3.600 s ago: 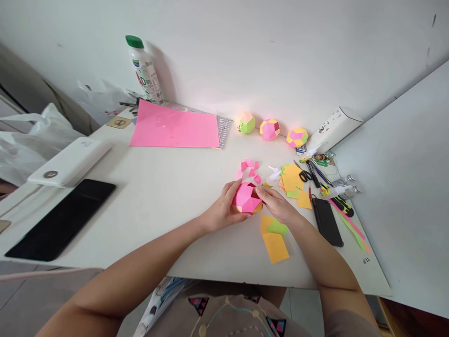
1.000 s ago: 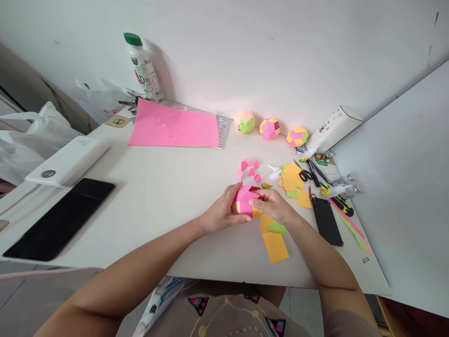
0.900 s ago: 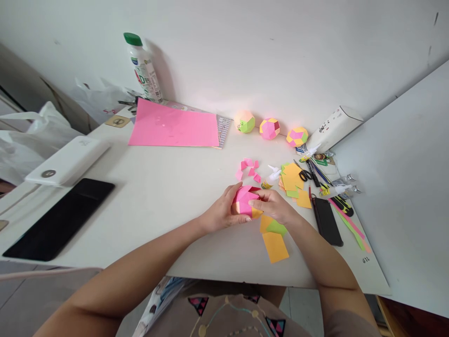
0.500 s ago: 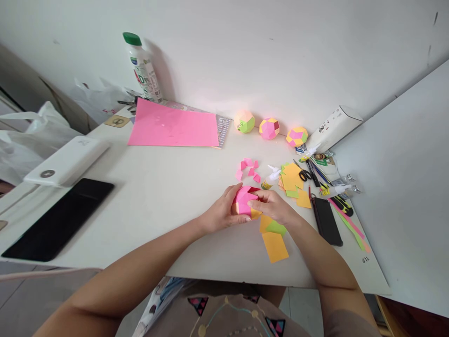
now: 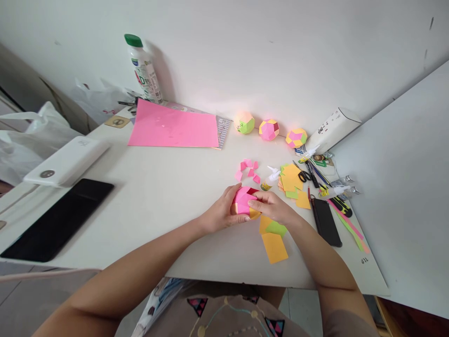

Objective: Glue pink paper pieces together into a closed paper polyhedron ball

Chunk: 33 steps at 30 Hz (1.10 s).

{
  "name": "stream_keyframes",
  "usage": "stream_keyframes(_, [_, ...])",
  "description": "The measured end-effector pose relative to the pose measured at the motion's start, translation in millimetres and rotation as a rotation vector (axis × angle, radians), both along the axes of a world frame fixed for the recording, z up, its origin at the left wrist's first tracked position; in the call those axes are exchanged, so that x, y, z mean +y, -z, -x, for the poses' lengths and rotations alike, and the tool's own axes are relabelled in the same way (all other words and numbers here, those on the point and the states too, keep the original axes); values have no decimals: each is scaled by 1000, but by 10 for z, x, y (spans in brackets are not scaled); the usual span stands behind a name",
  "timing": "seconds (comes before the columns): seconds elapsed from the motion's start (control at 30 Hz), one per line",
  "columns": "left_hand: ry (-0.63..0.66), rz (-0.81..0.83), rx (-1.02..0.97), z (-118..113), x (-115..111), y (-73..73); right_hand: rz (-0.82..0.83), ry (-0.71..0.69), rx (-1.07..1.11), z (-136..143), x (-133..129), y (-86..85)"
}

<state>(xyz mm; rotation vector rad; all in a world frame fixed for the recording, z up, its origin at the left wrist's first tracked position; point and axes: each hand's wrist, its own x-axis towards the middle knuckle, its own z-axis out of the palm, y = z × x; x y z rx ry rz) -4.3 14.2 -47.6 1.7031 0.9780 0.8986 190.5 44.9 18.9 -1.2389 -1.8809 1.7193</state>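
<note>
Both my hands hold a pink and orange folded paper ball (image 5: 243,201) over the front part of the table. My left hand (image 5: 221,210) is wrapped round its left side, with the thumb along the bottom. On its right side, my right hand (image 5: 274,206) pinches the edge by a dark opening at the top; those fingertips are partly hidden. Just beyond lie several small folded pink paper pieces (image 5: 250,171) and a glue bottle (image 5: 271,179). Orange and green paper squares (image 5: 275,247) lie below my right hand.
Three finished-looking paper balls (image 5: 269,129) line the wall. To the right are a stack of sticky notes (image 5: 292,178), scissors (image 5: 303,175), a black pouch (image 5: 326,222) and pens. Pink sheet (image 5: 173,125), bottle (image 5: 145,70), power bank (image 5: 66,160) and black tablet (image 5: 58,220) are leftward.
The hands and ball stay almost in the same place. The ball's pose differs very slightly, and the view has shifted a little.
</note>
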Motion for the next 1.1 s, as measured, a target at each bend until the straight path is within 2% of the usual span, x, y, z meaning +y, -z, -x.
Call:
stream_keyframes(0.4, [-6,35,-9,-6,17,-12,-78,67,-32,-8,-12,-135])
stream_keyframes(0.67, [34,-18,-14,-13,28,32,-113,82,-51,-23,-7,-159])
stream_keyframes(0.93, [14,-27,-40,-22,24,38,-128,141,-73,-38,22,-129])
stream_keyframes(1.1, [-33,91,-98,-15,22,-1,-121,145,-34,-36,31,-109])
